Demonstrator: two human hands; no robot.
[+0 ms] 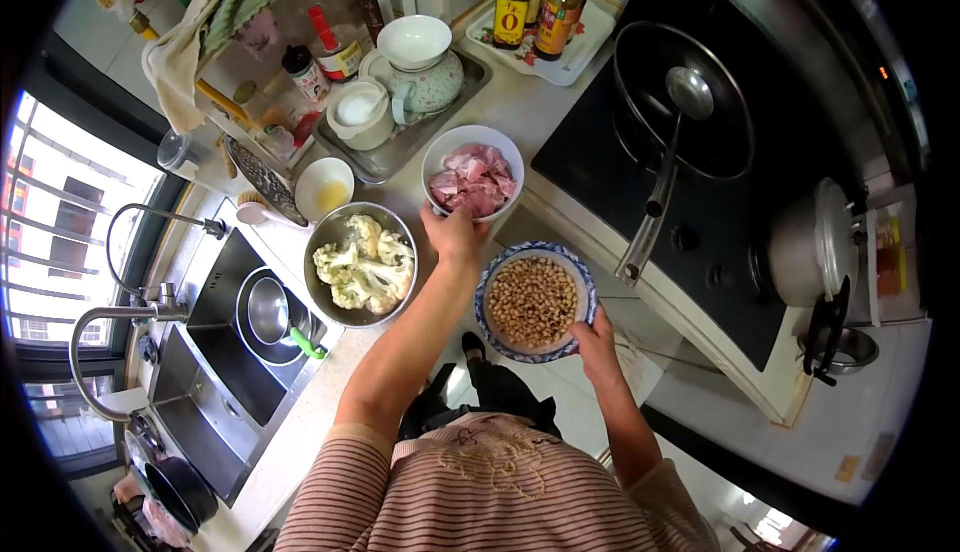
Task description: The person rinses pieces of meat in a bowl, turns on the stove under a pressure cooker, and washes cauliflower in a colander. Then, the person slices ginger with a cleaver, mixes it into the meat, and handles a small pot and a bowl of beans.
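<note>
My left hand (457, 236) grips the near rim of a white bowl (430, 173) at the counter's edge. Chunks of raw pink meat (473, 180) fill that bowl. In my right hand (597, 344) is a blue-and-white patterned bowl (487, 330), held by its right rim in front of my body. It is full of small light-brown beans or nuts (532, 302); which of these I cannot tell. Left of my left forearm, a steel bowl (313, 292) of cauliflower pieces (365, 270) stands on the counter.
A dark wok (640, 62) with a ladle (688, 94) sits on the black stove (600, 152), its handle jutting toward me. A pressure cooker (805, 242) stands at right. Sauce bottles (512, 7) share a tray behind. The double sink (200, 382) is at left, near a small bowl (310, 177).
</note>
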